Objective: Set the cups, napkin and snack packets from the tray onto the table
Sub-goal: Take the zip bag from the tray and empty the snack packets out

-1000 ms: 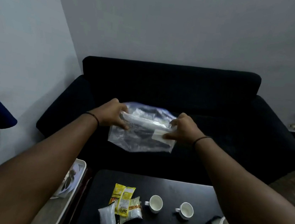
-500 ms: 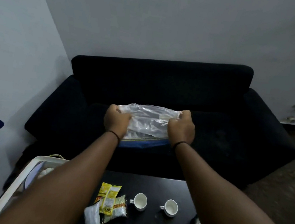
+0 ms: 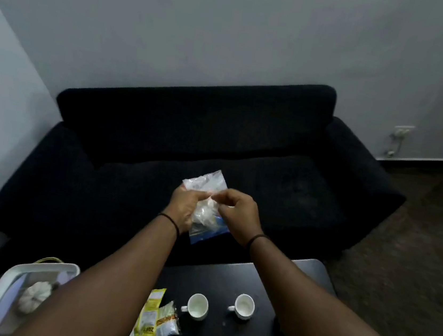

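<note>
Above the sofa seat I hold a clear plastic zip bag (image 3: 207, 187) with a blue strip, crumpled into a small bundle. My left hand (image 3: 184, 208) grips the bundle from the left, and my right hand (image 3: 237, 214) pinches it from the right. Below, on the black table (image 3: 311, 271), stand several white cups (image 3: 197, 306), and snack packets (image 3: 150, 315), yellow and clear, lie to their left. The white tray (image 3: 35, 266) sits at the lower left, partly behind my left arm.
A black sofa (image 3: 192, 125) fills the space behind the table, against a pale wall. A white rounded object (image 3: 33, 297) lies in the tray. A wall socket (image 3: 402, 131) is at the right, above dark flooring.
The bag was stretched wide between both hands; now it is gathered into a small bundle and my hands are close together. The view has tilted, showing more of the sofa and tray.
</note>
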